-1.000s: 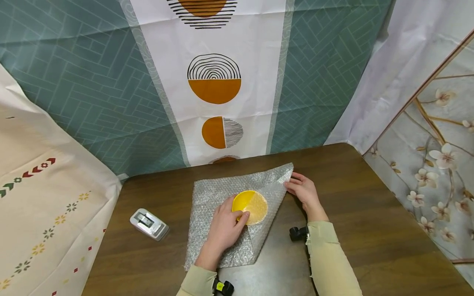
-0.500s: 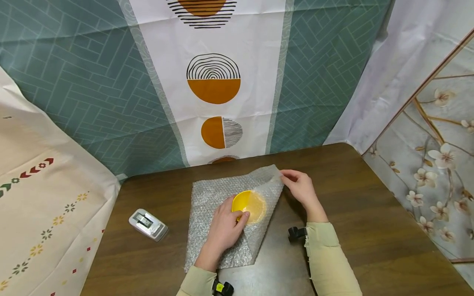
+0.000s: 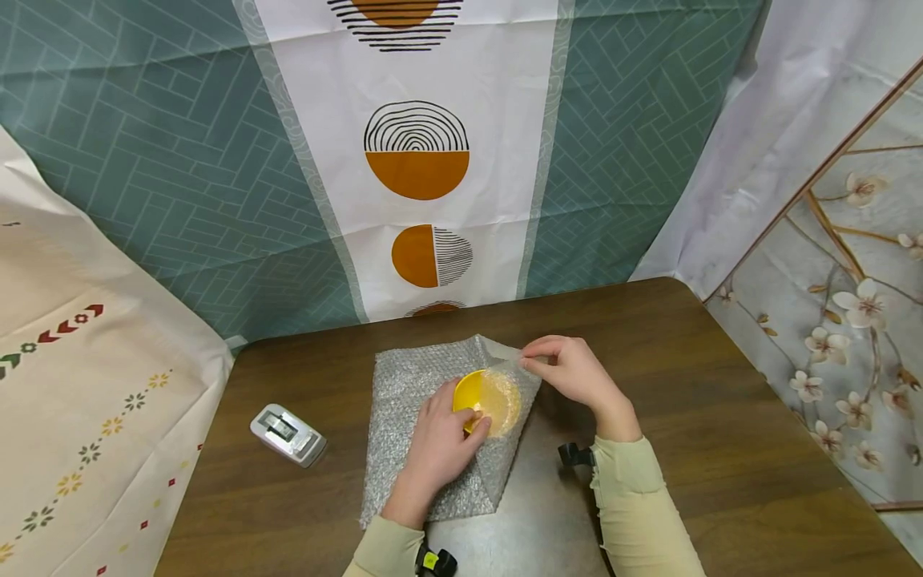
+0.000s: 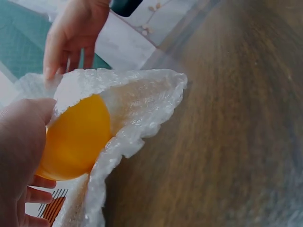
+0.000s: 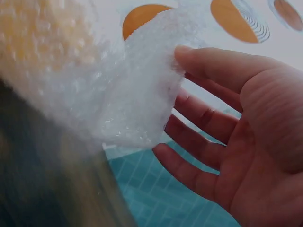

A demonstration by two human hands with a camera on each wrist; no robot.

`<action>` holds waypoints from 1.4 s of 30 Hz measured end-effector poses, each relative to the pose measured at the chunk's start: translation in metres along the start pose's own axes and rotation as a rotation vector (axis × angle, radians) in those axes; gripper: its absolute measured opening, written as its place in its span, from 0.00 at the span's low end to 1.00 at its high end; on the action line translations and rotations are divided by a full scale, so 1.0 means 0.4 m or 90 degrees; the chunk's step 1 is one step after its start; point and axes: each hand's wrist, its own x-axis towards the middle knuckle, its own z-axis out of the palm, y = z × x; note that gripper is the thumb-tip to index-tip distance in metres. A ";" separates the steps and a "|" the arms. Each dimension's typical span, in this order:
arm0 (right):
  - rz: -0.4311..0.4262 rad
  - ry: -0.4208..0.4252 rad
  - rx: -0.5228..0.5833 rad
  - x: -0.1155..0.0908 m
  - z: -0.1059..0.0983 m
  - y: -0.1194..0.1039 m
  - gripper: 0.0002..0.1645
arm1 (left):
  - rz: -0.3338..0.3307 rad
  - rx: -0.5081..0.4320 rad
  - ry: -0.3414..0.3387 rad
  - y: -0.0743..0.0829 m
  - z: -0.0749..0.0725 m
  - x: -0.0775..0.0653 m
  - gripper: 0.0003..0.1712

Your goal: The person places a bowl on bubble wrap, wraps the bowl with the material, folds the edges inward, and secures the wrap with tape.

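Note:
A yellow bowl lies tilted on a sheet of bubble wrap spread on the brown table. My left hand grips the bowl at its near rim, thumb on the edge. In the left wrist view the bowl sits against my left hand, with bubble wrap folded over its right side. My right hand pinches the wrap's far right corner and holds it over the bowl. The right wrist view shows that corner of wrap under the thumb of my right hand.
A small grey device lies on the table to the left of the wrap. Patterned cloths hang behind and on both sides of the table. A black wrist mount sits by my right sleeve.
My right hand has lifted the wrap's far right corner and carried it leftward over the bowl. My left hand has stayed on the bowl.

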 end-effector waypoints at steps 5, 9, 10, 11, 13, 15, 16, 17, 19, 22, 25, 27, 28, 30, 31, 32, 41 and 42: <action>-0.056 -0.024 -0.069 -0.001 0.011 -0.030 0.08 | 0.006 0.000 0.012 0.002 0.004 -0.002 0.22; -0.088 -0.060 -0.094 -0.001 0.022 -0.050 0.10 | 0.006 0.004 0.012 0.003 0.004 -0.001 0.22; -0.097 -0.070 -0.100 -0.001 0.025 -0.055 0.10 | 0.008 0.005 0.013 0.003 0.005 0.000 0.22; -0.109 -0.080 -0.102 0.000 0.028 -0.060 0.10 | 0.009 0.006 0.013 0.003 0.005 0.000 0.22; -0.129 -0.099 -0.109 0.001 0.036 -0.069 0.10 | 0.010 0.006 0.012 0.002 0.004 0.001 0.22; -0.144 -0.116 -0.117 0.004 0.046 -0.078 0.09 | 0.012 0.005 0.012 0.002 0.004 0.002 0.22; -0.148 -0.124 -0.121 0.005 0.051 -0.082 0.08 | 0.012 0.003 0.011 0.002 0.004 0.003 0.22; -0.150 -0.133 -0.126 0.006 0.057 -0.085 0.08 | 0.012 0.002 0.011 0.002 0.003 0.003 0.22; -0.148 -0.145 -0.144 0.006 0.068 -0.090 0.07 | 0.010 0.001 0.007 0.002 0.004 0.003 0.22; -0.131 -0.156 -0.167 0.004 0.084 -0.089 0.06 | 0.006 0.000 0.001 0.003 0.004 0.003 0.22; -0.112 -0.159 -0.184 0.004 0.094 -0.084 0.05 | 0.003 0.000 -0.003 0.001 0.006 0.003 0.23; -0.105 -0.158 -0.191 0.004 0.097 -0.081 0.05 | 0.003 -0.003 -0.006 -0.002 0.006 0.003 0.23; -0.101 -0.158 -0.192 0.003 0.099 -0.080 0.05 | 0.001 -0.005 -0.008 -0.002 0.007 0.003 0.23; -0.088 -0.159 -0.194 0.003 0.101 -0.080 0.04 | -0.006 -0.012 -0.014 -0.003 0.007 0.003 0.24; -0.081 -0.159 -0.198 0.004 0.103 -0.080 0.04 | -0.010 -0.017 -0.017 -0.003 0.006 0.003 0.24; -0.074 -0.158 -0.199 0.004 0.104 -0.080 0.04 | -0.014 -0.024 -0.018 -0.003 0.006 0.004 0.24; -0.015 -0.150 -0.232 0.004 0.127 -0.090 0.04 | -0.036 -0.086 0.003 -0.006 0.009 0.001 0.23; -0.012 -0.149 -0.236 0.004 0.130 -0.091 0.04 | -0.036 -0.088 0.006 -0.006 0.011 0.000 0.24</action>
